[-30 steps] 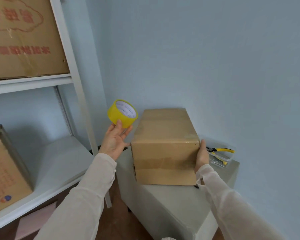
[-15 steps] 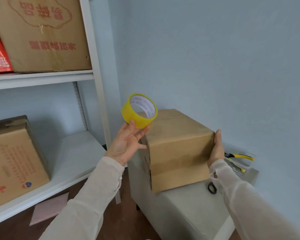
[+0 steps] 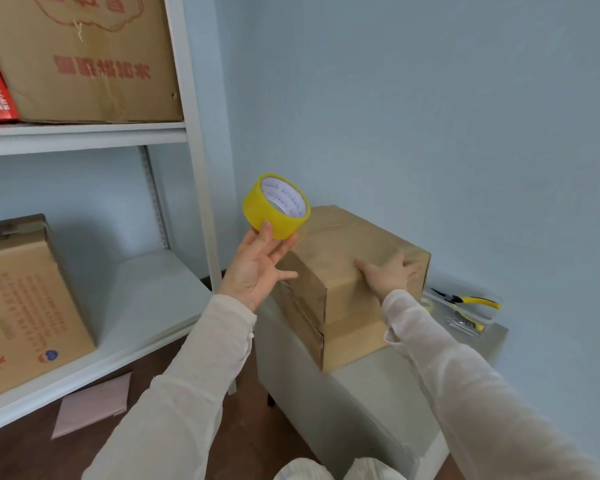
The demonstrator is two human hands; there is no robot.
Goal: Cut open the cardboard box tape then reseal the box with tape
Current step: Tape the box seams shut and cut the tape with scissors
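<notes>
Head view: you face a corner beside a shelf.
Left hand: your fingers pinch the yellow tape roll, raised just left of the box.
Right hand: fingers spread flat on the cardboard box.
Box: sits on the grey counter.

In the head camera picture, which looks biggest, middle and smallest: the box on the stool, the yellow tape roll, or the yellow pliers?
1. Cardboard box, clearly the largest.
2. Yellow tape roll, held up in the left hand.
3. Yellow-handled pliers, smallest-looking, though they lie farther back.
</notes>
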